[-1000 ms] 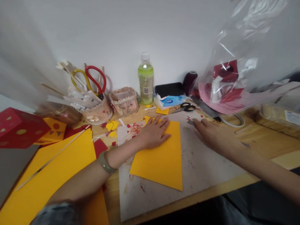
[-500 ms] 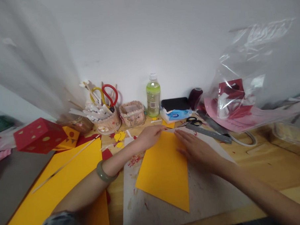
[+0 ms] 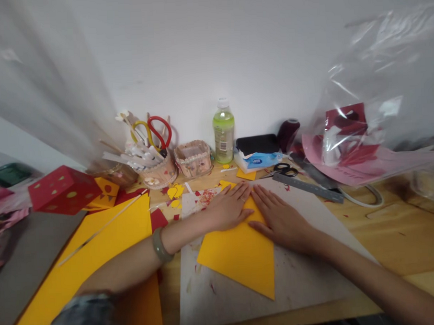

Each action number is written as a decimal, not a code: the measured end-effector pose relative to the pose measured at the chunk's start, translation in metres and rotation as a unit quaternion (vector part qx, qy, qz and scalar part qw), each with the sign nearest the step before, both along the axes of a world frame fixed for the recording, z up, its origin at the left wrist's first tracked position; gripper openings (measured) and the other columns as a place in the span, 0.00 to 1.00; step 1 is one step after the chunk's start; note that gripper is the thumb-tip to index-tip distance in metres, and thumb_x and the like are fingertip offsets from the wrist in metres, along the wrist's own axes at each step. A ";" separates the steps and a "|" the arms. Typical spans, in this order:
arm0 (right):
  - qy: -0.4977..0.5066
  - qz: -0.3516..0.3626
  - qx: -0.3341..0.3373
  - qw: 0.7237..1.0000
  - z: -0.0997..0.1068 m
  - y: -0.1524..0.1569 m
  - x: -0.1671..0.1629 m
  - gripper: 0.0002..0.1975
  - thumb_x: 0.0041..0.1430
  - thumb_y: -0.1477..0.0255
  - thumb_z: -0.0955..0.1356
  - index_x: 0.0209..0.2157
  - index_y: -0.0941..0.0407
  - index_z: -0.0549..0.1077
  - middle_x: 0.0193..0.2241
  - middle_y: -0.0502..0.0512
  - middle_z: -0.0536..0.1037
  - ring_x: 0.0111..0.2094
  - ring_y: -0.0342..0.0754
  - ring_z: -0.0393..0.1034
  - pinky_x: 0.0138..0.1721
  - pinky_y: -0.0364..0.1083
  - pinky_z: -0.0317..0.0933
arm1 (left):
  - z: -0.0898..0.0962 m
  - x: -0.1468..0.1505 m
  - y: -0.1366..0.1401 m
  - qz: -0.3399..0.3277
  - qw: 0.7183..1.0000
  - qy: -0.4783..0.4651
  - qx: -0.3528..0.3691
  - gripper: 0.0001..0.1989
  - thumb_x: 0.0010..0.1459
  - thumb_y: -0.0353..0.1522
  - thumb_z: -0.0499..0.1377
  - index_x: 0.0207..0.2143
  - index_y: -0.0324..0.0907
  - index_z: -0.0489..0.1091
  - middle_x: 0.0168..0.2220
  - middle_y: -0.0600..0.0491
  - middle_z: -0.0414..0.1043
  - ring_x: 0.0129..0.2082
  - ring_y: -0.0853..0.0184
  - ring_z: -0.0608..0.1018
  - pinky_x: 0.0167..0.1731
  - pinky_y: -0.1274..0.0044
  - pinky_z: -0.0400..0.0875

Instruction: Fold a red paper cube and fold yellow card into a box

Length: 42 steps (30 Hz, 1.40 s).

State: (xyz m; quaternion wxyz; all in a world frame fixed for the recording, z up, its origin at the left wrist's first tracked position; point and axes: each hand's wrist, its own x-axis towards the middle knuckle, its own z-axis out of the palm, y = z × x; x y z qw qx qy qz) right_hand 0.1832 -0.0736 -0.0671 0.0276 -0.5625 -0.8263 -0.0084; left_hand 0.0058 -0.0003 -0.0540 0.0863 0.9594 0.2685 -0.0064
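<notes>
A sheet of yellow paper (image 3: pixel 243 262), apparently folded, lies at a slant on a stained pale work sheet (image 3: pixel 304 283). My left hand (image 3: pixel 231 207) rests flat on the paper's upper part, fingers stretched away from me. Beside it, my right hand (image 3: pixel 279 217) also lies flat, its fingertips on the paper's upper right and its thumb toward the left hand. The two hands nearly meet at the fingertips. Both are open, and they cover much of the far end of the paper.
Behind the paper stand a green drink bottle (image 3: pixel 223 133), a small basket (image 3: pixel 193 159) and a pen holder (image 3: pixel 156 172). To the right lie black scissors (image 3: pixel 284 170) and a grey ruler (image 3: pixel 307 187). At left are a red box (image 3: pixel 63 190) and a large yellow sheet (image 3: pixel 126 233).
My left hand has gone from gripping the paper's far edge to lying flat on it, moving right and nearer. My right hand has shifted slightly inward. The view has tilted a little.
</notes>
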 end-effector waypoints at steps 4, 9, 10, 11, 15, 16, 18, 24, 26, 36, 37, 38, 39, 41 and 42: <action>0.002 -0.008 -0.004 1.000 -0.004 0.001 0.000 0.43 0.60 0.48 0.52 0.63 0.69 0.50 0.63 0.70 0.47 0.64 0.57 0.39 0.62 0.55 0.43 | 0.001 -0.005 0.000 0.001 1.000 0.012 -0.001 0.33 0.66 0.44 0.39 0.64 0.30 0.40 0.67 0.43 0.35 0.67 0.61 0.40 0.63 0.67 0.38; 0.005 -0.025 0.004 1.000 -0.006 0.001 0.000 0.42 0.59 0.47 0.51 0.62 0.68 0.54 0.63 0.71 0.47 0.64 0.58 0.39 0.62 0.57 0.43 | 0.004 -0.021 -0.003 0.007 1.000 0.027 0.002 0.34 0.65 0.47 0.41 0.64 0.33 0.43 0.66 0.39 0.35 0.66 0.56 0.41 0.62 0.65 0.41; 0.004 -0.030 0.004 1.000 -0.006 0.001 0.000 0.43 0.59 0.47 0.51 0.61 0.68 0.55 0.63 0.72 0.47 0.64 0.58 0.39 0.61 0.57 0.43 | 0.004 -0.025 -0.003 0.011 1.000 0.029 0.002 0.34 0.65 0.47 0.41 0.64 0.33 0.43 0.66 0.38 0.36 0.66 0.54 0.41 0.62 0.64 0.42; 0.003 -0.034 0.003 0.999 -0.006 0.000 0.000 0.43 0.59 0.47 0.51 0.61 0.69 0.55 0.63 0.72 0.47 0.64 0.59 0.39 0.61 0.57 0.43 | 0.004 -0.029 -0.004 0.015 0.999 0.030 0.002 0.34 0.64 0.48 0.40 0.64 0.34 0.43 0.66 0.37 0.36 0.66 0.53 0.41 0.62 0.63 0.42; -0.006 -0.046 -0.003 0.999 -0.004 -0.001 -0.002 0.45 0.59 0.47 0.50 0.61 0.71 0.53 0.63 0.73 0.47 0.64 0.60 0.40 0.62 0.57 0.42 | 0.002 -0.044 -0.007 0.031 0.999 0.027 0.014 0.34 0.64 0.49 0.40 0.65 0.37 0.42 0.66 0.39 0.34 0.66 0.52 0.42 0.61 0.59 0.42; -0.008 -0.049 -0.005 0.999 -0.003 -0.001 -0.002 0.45 0.59 0.47 0.50 0.61 0.71 0.53 0.63 0.73 0.47 0.64 0.60 0.40 0.62 0.57 0.42 | 0.001 -0.048 -0.008 0.031 0.999 0.029 0.019 0.34 0.64 0.49 0.40 0.65 0.37 0.43 0.67 0.39 0.34 0.66 0.52 0.42 0.61 0.59 0.41; -0.012 -0.053 -0.009 0.998 -0.002 -0.001 -0.003 0.45 0.59 0.47 0.50 0.62 0.70 0.53 0.63 0.72 0.46 0.64 0.60 0.40 0.62 0.57 0.42 | 0.001 -0.055 -0.011 0.023 0.999 0.039 0.026 0.35 0.64 0.49 0.39 0.64 0.35 0.43 0.66 0.39 0.35 0.66 0.53 0.41 0.61 0.58 0.39; -0.025 -0.070 -0.015 0.997 0.000 -0.001 -0.005 0.45 0.58 0.46 0.50 0.62 0.70 0.52 0.63 0.71 0.46 0.64 0.59 0.39 0.62 0.57 0.41 | 0.009 -0.081 -0.025 -0.010 0.996 0.076 0.038 0.38 0.64 0.50 0.38 0.64 0.29 0.41 0.66 0.37 0.34 0.66 0.57 0.37 0.63 0.63 0.34; -0.030 -0.075 -0.015 0.997 0.001 -0.002 -0.006 0.45 0.58 0.46 0.50 0.62 0.70 0.52 0.63 0.70 0.46 0.64 0.59 0.40 0.62 0.56 0.41 | 0.012 -0.091 -0.032 -0.019 0.995 0.091 0.032 0.40 0.63 0.51 0.38 0.64 0.28 0.40 0.66 0.37 0.32 0.66 0.56 0.36 0.63 0.63 0.34; -0.075 -0.140 0.009 0.987 0.004 -0.010 -0.011 0.44 0.59 0.49 0.53 0.61 0.74 0.53 0.62 0.71 0.52 0.63 0.58 0.45 0.62 0.54 0.43 | 0.032 -0.115 -0.074 -0.027 0.991 0.133 0.018 0.30 0.65 0.44 0.47 0.63 0.37 0.48 0.65 0.35 0.36 0.66 0.50 0.42 0.59 0.53 0.43; -0.082 -0.147 0.014 0.986 0.008 -0.013 -0.012 0.43 0.60 0.50 0.54 0.60 0.74 0.55 0.61 0.72 0.54 0.63 0.59 0.47 0.62 0.54 0.44 | 0.032 -0.116 -0.074 -0.023 0.992 0.124 0.032 0.29 0.64 0.43 0.49 0.63 0.39 0.50 0.66 0.36 0.37 0.65 0.49 0.44 0.59 0.53 0.45; -0.089 -0.152 0.020 0.984 0.012 -0.019 -0.012 0.42 0.60 0.51 0.56 0.59 0.75 0.57 0.60 0.73 0.56 0.62 0.60 0.50 0.61 0.55 0.45 | 0.032 -0.116 -0.073 -0.019 0.993 0.111 0.046 0.27 0.64 0.41 0.50 0.62 0.40 0.52 0.66 0.38 0.38 0.65 0.49 0.45 0.58 0.54 0.46; -0.095 -0.154 0.026 0.983 0.019 -0.025 -0.012 0.39 0.60 0.53 0.57 0.57 0.75 0.60 0.58 0.75 0.60 0.60 0.61 0.55 0.61 0.56 0.45 | 0.031 -0.116 -0.071 -0.017 0.993 0.098 0.057 0.26 0.64 0.39 0.50 0.62 0.42 0.54 0.66 0.39 0.41 0.65 0.49 0.47 0.58 0.54 0.47; -0.112 -0.151 0.027 0.982 0.034 -0.040 -0.009 0.30 0.60 0.57 0.59 0.48 0.71 0.71 0.48 0.73 0.72 0.50 0.61 0.67 0.59 0.58 0.48 | 0.030 -0.116 -0.065 -0.011 0.994 0.082 0.066 0.22 0.64 0.34 0.49 0.60 0.43 0.56 0.64 0.43 0.49 0.64 0.51 0.52 0.58 0.54 0.49; -0.123 -0.150 0.021 0.981 0.042 -0.048 -0.007 0.25 0.61 0.59 0.60 0.40 0.67 0.75 0.40 0.69 0.77 0.44 0.60 0.72 0.57 0.58 0.51 | 0.029 -0.115 -0.062 -0.003 0.995 0.076 0.065 0.21 0.65 0.32 0.48 0.59 0.44 0.58 0.63 0.45 0.54 0.63 0.52 0.55 0.58 0.56 0.50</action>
